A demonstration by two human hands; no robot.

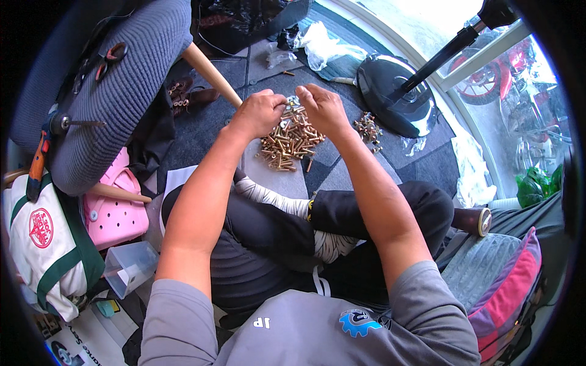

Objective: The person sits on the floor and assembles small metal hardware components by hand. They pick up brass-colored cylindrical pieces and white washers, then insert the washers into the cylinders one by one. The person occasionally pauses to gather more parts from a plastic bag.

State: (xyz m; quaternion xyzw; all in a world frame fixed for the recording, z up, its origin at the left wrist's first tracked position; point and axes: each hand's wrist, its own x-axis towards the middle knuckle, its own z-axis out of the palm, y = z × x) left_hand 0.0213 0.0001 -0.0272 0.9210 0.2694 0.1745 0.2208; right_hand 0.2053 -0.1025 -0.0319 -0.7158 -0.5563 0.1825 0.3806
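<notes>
Over the far side of a heap of brass-coloured bolts (292, 145) on the floor, both of my hands are close together. My left hand (259, 114) is closed, its thumb and fingertips pinched; what they hold is too small to make out. Facing it, my right hand (325, 111) has its fingers curled inward, with the thumb toward the left hand; anything in its grip is hidden. Beneath the hands, some silvery pieces lie among the bolts. To the right sits a smaller pile of short fasteners (368, 130). One bolt (288, 73) lies alone beyond the hands.
A round black stand base (390, 91) with a pole is at the far right. Clear plastic bags (320, 46) lie beyond the piles. At left stands a grey ribbed seat (131, 73) with wooden legs, bearing scissors (114, 53) and a screwdriver-like tool. Pink clogs (116, 207) sit below.
</notes>
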